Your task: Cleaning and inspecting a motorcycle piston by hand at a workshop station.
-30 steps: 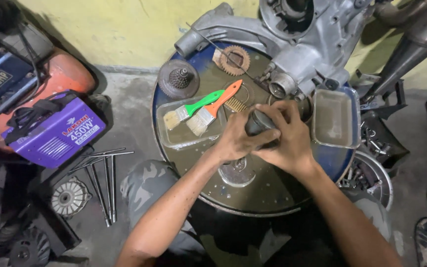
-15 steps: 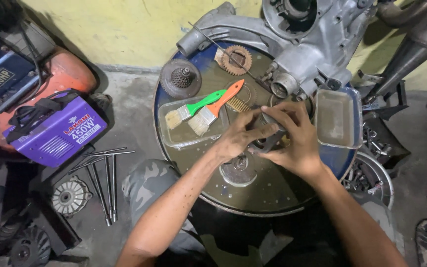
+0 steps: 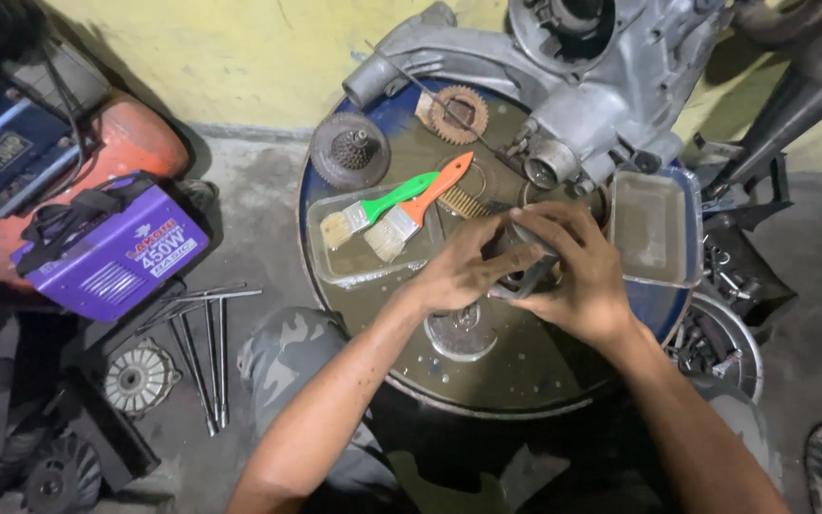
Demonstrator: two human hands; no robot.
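both hands, left hand (image 3: 463, 269) and right hand (image 3: 577, 276), are closing around a dark metal part (image 3: 522, 269) over the drum top (image 3: 525, 381), apparently working it by hand beside two brushes (image 3: 401, 211), needing a firm, steady grip.

Both hands, left (image 3: 463, 269) and right (image 3: 577, 276), gripping a dark metal part (image 3: 523, 262) over an oily drum top (image 3: 487, 371), two paintbrushes (image 3: 397, 209) beside

Single head-worn view, steeply downward and close over the drum top (image 3: 487, 400) and floor beside it.
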